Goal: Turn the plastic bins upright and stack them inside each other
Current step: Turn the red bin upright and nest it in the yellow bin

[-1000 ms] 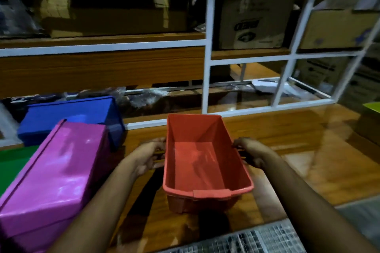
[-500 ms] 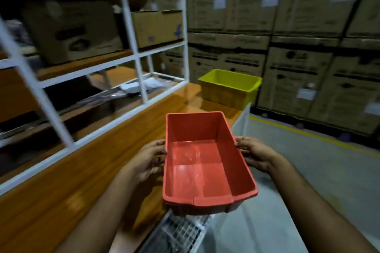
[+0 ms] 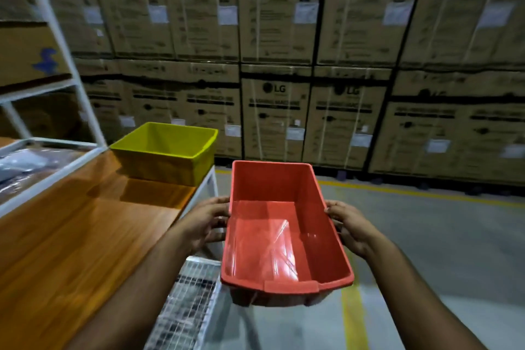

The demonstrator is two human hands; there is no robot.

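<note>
Hands: left hand (image 3: 206,223) and right hand (image 3: 350,224) grip the red bin's (image 3: 279,231) long sides, upright, off the bench (image 3: 71,236).
Yellow bin (image 3: 164,150): upright at bench's far corner.

Stacked cartons (image 3: 275,119) wall the room at twelve o'clock. Grey floor (image 3: 443,236) with yellow lines (image 3: 352,318). Wooden table (image 3: 71,241) and white shelving (image 3: 56,37) at nine o'clock. Dim light.

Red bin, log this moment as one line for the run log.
red bin: upright, empty, held off the table | left hand and right hand: gripping its sides | yellow bin: upright on table end, empty
</note>
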